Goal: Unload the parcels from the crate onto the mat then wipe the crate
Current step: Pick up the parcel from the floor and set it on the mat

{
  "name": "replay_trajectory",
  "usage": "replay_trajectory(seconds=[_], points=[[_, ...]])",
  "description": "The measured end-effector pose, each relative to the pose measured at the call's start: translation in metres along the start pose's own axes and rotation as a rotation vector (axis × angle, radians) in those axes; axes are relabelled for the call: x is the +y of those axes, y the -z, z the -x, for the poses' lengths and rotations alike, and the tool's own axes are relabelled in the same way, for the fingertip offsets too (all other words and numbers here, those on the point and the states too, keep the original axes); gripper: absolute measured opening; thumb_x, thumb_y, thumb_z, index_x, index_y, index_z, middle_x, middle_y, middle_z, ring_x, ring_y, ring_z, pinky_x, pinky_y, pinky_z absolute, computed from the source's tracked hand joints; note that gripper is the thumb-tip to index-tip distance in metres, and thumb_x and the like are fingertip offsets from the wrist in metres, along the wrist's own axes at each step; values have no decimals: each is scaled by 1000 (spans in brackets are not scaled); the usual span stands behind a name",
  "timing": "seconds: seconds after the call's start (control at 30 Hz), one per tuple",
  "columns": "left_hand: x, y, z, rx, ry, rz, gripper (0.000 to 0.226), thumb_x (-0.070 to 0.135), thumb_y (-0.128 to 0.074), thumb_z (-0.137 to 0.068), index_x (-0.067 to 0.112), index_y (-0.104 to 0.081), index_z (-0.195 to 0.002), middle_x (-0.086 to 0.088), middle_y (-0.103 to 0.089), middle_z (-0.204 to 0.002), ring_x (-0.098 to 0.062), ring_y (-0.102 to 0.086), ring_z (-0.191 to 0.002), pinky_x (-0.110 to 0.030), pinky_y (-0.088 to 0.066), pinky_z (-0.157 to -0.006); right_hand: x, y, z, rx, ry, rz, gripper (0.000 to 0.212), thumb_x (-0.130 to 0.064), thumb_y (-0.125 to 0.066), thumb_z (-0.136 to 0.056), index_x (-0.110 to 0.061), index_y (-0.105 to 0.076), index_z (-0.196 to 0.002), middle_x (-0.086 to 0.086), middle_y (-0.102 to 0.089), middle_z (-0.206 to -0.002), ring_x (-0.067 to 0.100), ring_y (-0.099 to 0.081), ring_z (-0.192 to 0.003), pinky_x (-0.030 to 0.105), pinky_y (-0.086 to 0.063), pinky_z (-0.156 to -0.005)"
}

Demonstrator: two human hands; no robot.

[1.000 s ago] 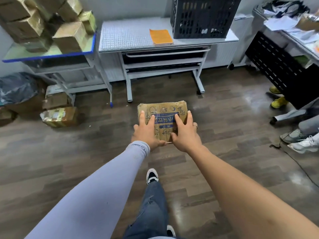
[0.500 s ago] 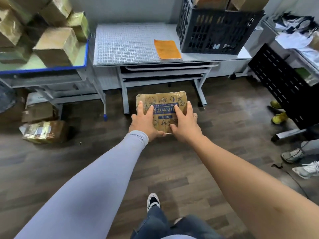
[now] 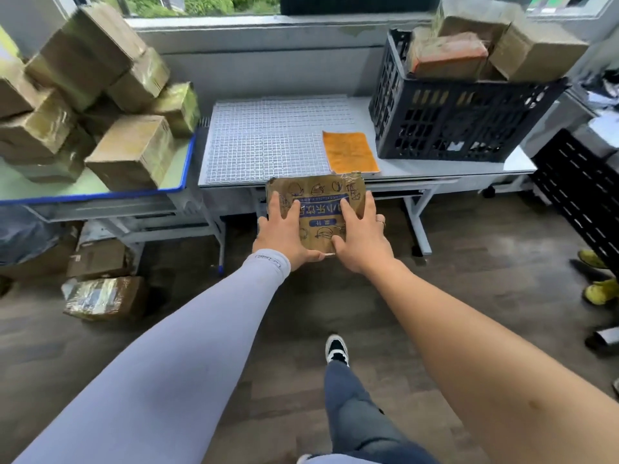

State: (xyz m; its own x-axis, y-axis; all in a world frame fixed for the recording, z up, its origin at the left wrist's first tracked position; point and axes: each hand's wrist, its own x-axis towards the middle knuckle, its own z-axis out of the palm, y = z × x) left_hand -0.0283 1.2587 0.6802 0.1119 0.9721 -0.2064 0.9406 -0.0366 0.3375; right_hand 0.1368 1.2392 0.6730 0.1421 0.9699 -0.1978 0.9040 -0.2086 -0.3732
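While both arms reach ahead, the left hand (image 3: pixel 284 234) and right hand (image 3: pixel 360 239) hold a flat printed parcel (image 3: pixel 316 209) between them at 12 o'clock, fingers spread over its top face, thumbs at the near edge. Beyond it lies the white mesh mat (image 3: pixel 268 139), an orange cloth (image 3: pixel 350 151) at its 1 o'clock edge. Farther, at 2 o'clock, the black crate (image 3: pixel 455 125) is piled with brown parcels (image 3: pixel 536 51) heaped above its rim. My worry: pulling one box could topple the heap, and this parcel, held mainly by flat fingers, might slip.
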Motion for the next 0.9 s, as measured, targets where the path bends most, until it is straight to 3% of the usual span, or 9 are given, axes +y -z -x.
replay_trajectory(seconds=[0.37,0.63,0.9], points=[[48,46,-193,-10,49,-73,125,68,-84,-70,33,-9,-165,-1,19,-170,-40,-17,-152,-53,-37,-116,6,50,-204,-36,51,-70,77,-36,-56,-103,-35,-9,-164,3,23,-169,43,-5,-156,57,-37,-115],[50,60,-291,-10,76,-49,124,67,-84,-70,33,-11,-164,-1,19,-171,-40,-17,-153,-54,-36,-117,-11,71,-302,-74,52,-47,78,-34,-56,-103,-34,-8,-164,4,23,-169,43,-3,-155,54,-27,-121],[21,96,-419,-2,26,-18,125,66,-87,-67,31,-16,-164,-1,17,-171,-39,-21,-148,-52,-37,-116,-61,77,-423,-76,1,-3,77,-30,-53,-105,-34,-5,-165,3,28,-168,42,-4,-155,51,-35,-115]])
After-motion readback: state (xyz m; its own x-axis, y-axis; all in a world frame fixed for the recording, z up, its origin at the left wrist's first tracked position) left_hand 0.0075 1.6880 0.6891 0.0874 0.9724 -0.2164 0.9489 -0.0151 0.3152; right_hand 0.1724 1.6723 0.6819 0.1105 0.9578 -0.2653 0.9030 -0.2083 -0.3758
